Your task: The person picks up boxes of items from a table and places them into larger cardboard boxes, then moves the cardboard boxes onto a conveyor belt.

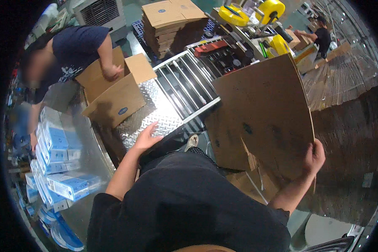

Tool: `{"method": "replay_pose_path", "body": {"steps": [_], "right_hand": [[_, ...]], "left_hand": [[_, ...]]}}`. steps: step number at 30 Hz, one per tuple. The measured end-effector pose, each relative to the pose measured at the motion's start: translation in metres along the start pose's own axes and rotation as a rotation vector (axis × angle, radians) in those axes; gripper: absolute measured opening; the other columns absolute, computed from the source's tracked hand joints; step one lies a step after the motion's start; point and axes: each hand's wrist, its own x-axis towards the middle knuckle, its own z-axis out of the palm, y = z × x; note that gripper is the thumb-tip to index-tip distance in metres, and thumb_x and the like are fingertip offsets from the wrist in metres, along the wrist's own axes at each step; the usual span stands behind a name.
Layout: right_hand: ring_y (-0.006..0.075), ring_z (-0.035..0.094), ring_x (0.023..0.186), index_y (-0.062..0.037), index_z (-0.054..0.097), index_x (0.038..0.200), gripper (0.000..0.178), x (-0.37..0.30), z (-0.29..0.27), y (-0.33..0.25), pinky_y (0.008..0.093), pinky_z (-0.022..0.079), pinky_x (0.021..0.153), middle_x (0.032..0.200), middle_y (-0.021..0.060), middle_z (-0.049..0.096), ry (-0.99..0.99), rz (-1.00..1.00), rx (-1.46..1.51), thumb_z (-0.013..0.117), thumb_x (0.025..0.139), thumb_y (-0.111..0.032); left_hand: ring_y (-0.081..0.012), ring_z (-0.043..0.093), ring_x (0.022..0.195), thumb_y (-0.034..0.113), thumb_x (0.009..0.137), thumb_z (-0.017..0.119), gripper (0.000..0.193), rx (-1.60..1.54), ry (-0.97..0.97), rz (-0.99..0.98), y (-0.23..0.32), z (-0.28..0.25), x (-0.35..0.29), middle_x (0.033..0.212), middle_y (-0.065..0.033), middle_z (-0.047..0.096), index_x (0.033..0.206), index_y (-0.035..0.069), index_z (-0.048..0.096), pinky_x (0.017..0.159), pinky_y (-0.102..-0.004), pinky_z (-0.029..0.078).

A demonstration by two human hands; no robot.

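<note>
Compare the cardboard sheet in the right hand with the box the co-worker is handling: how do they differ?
The flat carton blank is unfolded, a single sheet; the open carton is erected, flaps up. The blank hangs off the right hand by its edge; the open carton sits on the metal table, a co-worker's hand inside. Both are plain brown cardboard.

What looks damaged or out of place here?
The flat cardboard sheet gripped by the right hand has dark smudges and a torn, ragged lower edge. The left hand rests on the metal table.
</note>
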Motion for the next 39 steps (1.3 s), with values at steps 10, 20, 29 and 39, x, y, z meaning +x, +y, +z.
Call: {"method": "replay_pose_path", "body": {"steps": [10, 20, 29, 39], "right_hand": [[0.0163, 0.053, 0.095, 0.0022, 0.061, 0.099, 0.010, 0.064, 0.151, -0.017, 0.0282, 0.041, 0.086, 0.100, 0.0061, 0.058, -0.228, -0.211, 0.800, 0.057, 0.091, -0.001], [0.0361, 0.046, 0.123, -0.0039, 0.051, 0.124, 0.056, 0.021, 0.310, -0.157, 0.0533, 0.030, 0.104, 0.130, 0.0152, 0.052, -0.020, -0.627, 0.429, 0.074, 0.078, -0.025], [0.0210, 0.052, 0.106, -0.0324, 0.065, 0.109, 0.030, -0.014, 0.367, -0.172, 0.0371, 0.032, 0.096, 0.108, -0.0036, 0.057, 0.150, -1.081, 0.653, 0.070, 0.080, -0.026], [0.0227, 0.045, 0.057, -0.0136, 0.054, 0.055, 0.023, 0.101, 0.333, -0.244, 0.0382, 0.031, 0.066, 0.054, 0.0014, 0.047, -0.638, -1.299, 1.161, 0.069, 0.068, -0.023]], "left_hand": [[-0.0287, 0.063, 0.082, 0.029, 0.064, 0.083, 0.040, 0.430, 0.285, 0.071, 0.112, -0.122, -0.031, 0.085, -0.0138, 0.065, 0.088, 0.006, 0.060, 0.072, -0.0373, 0.048], [-0.0335, 0.062, 0.077, 0.026, 0.074, 0.067, 0.018, 0.857, 0.620, -0.090, 0.131, -0.092, -0.117, 0.078, -0.0090, 0.064, 0.082, 0.012, 0.061, 0.065, -0.0450, 0.047], [-0.0320, 0.063, 0.091, 0.060, 0.093, 0.036, 0.060, 0.717, 0.172, -0.484, 0.136, -0.098, -0.061, 0.091, -0.0114, 0.068, 0.093, 0.010, 0.069, 0.079, -0.0422, 0.048], [-0.0325, 0.066, 0.088, 0.044, 0.087, 0.061, 0.043, 0.422, 0.530, -0.864, 0.140, -0.126, -0.122, 0.093, -0.0188, 0.068, 0.100, 0.004, 0.069, 0.075, -0.0425, 0.051]]}}
